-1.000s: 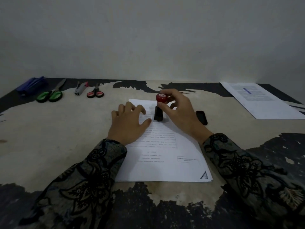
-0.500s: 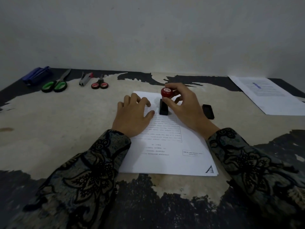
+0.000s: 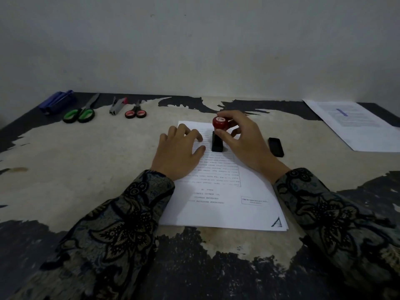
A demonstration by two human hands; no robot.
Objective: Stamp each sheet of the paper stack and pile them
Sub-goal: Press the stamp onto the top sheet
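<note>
At frame center, the right hand (image 3: 249, 146) is gripping the stamp (image 3: 218, 135) upright on the paper stack (image 3: 227, 195); the left hand (image 3: 177, 154) is lying flat, fingers relaxed, on it.

upside-down typed lines on paper stack (image 3: 225, 198) too small to read, blurred blue heading on far sheet (image 3: 355, 124)

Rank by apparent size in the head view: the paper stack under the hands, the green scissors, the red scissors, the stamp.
1. paper stack, by far the largest.
2. green scissors.
3. stamp and red scissors look about alike; the stamp is nearer the camera, so I won't rank them.
</note>
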